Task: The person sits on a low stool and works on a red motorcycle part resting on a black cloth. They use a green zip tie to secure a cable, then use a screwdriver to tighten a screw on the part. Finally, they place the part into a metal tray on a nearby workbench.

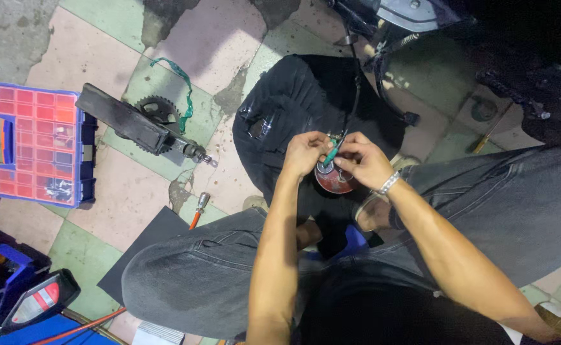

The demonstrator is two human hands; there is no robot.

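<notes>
Between the knees, head view: left hand and right hand meet over a round red part, propped low, seemingly to steady it. Right fingers are pinched on a small green-handled tool pressed to the part's top; left fingers are curled on its rim. A black cable runs up from the hands. Beyond them lies a black bag. Far left of the left hand: a sprocket assembly, an orange screwdriver, a blue parts organiser. Nothing blocks the hands.
</notes>
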